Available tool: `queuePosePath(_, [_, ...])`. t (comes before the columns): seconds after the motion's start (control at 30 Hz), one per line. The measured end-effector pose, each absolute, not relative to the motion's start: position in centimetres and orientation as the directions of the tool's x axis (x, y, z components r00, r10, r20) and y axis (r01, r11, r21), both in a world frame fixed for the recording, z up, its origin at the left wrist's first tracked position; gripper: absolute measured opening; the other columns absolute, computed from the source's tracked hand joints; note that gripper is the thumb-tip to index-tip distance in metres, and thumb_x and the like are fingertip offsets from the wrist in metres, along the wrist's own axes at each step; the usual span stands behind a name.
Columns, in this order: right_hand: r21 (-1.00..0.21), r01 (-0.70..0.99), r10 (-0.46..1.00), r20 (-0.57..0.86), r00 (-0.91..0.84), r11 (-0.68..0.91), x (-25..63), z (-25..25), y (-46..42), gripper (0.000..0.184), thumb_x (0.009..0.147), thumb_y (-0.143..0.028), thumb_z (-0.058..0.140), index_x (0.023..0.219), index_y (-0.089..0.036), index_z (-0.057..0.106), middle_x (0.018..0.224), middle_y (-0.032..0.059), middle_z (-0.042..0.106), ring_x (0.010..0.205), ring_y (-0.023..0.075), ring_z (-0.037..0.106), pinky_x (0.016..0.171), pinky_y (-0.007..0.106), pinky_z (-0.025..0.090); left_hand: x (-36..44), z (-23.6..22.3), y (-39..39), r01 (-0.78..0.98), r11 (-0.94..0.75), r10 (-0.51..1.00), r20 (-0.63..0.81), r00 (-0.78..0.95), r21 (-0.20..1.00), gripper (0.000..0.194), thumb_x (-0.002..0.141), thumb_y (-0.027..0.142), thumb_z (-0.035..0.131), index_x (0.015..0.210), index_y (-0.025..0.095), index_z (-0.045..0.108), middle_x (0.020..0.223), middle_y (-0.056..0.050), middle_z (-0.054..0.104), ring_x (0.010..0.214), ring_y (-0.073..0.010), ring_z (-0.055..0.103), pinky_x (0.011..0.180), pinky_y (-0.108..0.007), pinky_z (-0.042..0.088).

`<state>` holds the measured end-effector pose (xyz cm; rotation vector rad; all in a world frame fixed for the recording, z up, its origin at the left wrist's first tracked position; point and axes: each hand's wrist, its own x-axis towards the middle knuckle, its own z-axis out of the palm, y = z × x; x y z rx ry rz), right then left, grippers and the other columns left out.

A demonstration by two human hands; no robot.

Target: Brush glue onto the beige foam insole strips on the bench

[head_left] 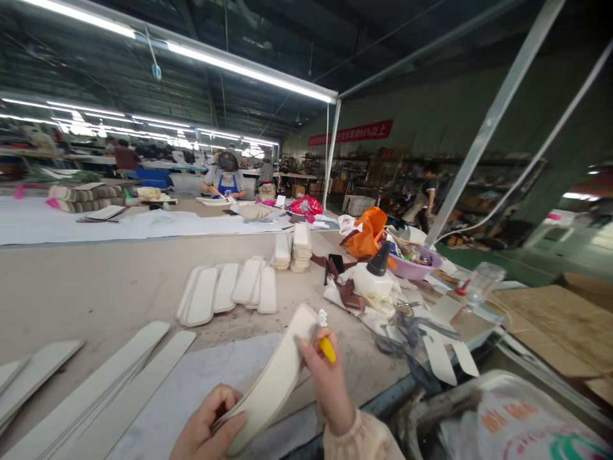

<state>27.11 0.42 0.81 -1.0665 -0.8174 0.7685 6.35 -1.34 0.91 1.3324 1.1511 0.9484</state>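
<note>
My left hand [211, 418] is closed on the near end of a long cream strip [275, 377] with rounded ends, bent in a slight curve above the table. My right hand [328, 370] is closed around a small yellow-handled tool [327, 349]. Its thumb lies at the strip's right edge. A lumpy white bit [322, 317] shows just above those fingers; whether it belongs to the tool I cannot tell. Under the strip lies a white sheet [205, 370]. Beyond it rest several shorter rounded pieces [201, 297] and two small stacks, one being a taller stack [301, 248].
Long flat strips [100, 383] lie at the left. To the right are a white bottle with a black nozzle [378, 262], a lilac basin [416, 267], an orange bag [368, 233], scraps and a clear jar [484, 284]. A plastic-lined bin [507, 415] stands near right. A co-worker [227, 179] sits opposite.
</note>
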Motion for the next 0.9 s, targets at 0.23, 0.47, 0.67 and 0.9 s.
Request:
queuePosePath(0.23, [-0.933, -0.048, 0.757, 0.259, 0.6, 0.357, 27.0, 2.2, 0.5, 0.043, 0.069, -0.036, 0.078, 0.084, -0.022, 0.04, 0.063, -0.0107, 0.037, 0.054, 0.0069, 0.037, 0.051, 0.019, 0.034, 7.9, -0.4, -2.4, -0.156, 0.302, 0.935, -0.26, 0.242, 0.941, 0.039, 0.062, 0.047, 0.076, 0.077, 0.016, 0.056, 0.071, 0.001, 0.055, 0.064, -0.012, 0.046, 0.056, -0.021, 0.035])
queuePosePath(0.47, [-0.942, -0.033, 0.721, 0.233, 0.652, 0.333, 27.3, 3.0, 1.1, 0.047, 0.066, -0.039, 0.079, 0.085, -0.023, 0.039, 0.061, -0.0113, 0.037, 0.051, 0.0067, 0.035, 0.049, 0.019, 0.032, 8.7, -1.1, -3.4, -0.232, 0.449, 0.871, -0.365, 0.329, 0.863, 0.048, 0.058, 0.047, 0.081, 0.088, 0.012, 0.066, 0.073, -0.004, 0.063, 0.062, -0.0138, 0.053, 0.055, -0.023, 0.038])
queuePosePath(0.67, [-0.951, -0.013, 0.712, 0.223, 0.666, 0.31, 27.7, 3.4, 1.5, 0.048, 0.066, -0.041, 0.079, 0.086, -0.023, 0.039, 0.059, -0.0117, 0.035, 0.049, 0.0066, 0.034, 0.046, 0.019, 0.031, 9.5, -1.7, -4.1, -0.238, 0.457, 0.874, -0.384, 0.297, 0.857, 0.047, 0.056, 0.046, 0.083, 0.082, 0.012, 0.065, 0.067, -0.003, 0.062, 0.056, -0.0111, 0.051, 0.051, -0.022, 0.037])
queuePosePath(0.9, [-0.955, 0.035, 0.71, 0.244, 0.661, 0.296, 28.0, 3.6, 1.4, 0.045, 0.068, -0.041, 0.077, 0.086, -0.023, 0.04, 0.058, -0.0117, 0.034, 0.048, 0.0063, 0.032, 0.044, 0.018, 0.029, 9.7, -2.2, -4.3, -0.247, 0.468, 0.868, -0.389, 0.309, 0.848, 0.049, 0.055, 0.046, 0.084, 0.085, 0.012, 0.064, 0.072, -0.005, 0.065, 0.058, -0.0123, 0.054, 0.052, -0.023, 0.039])
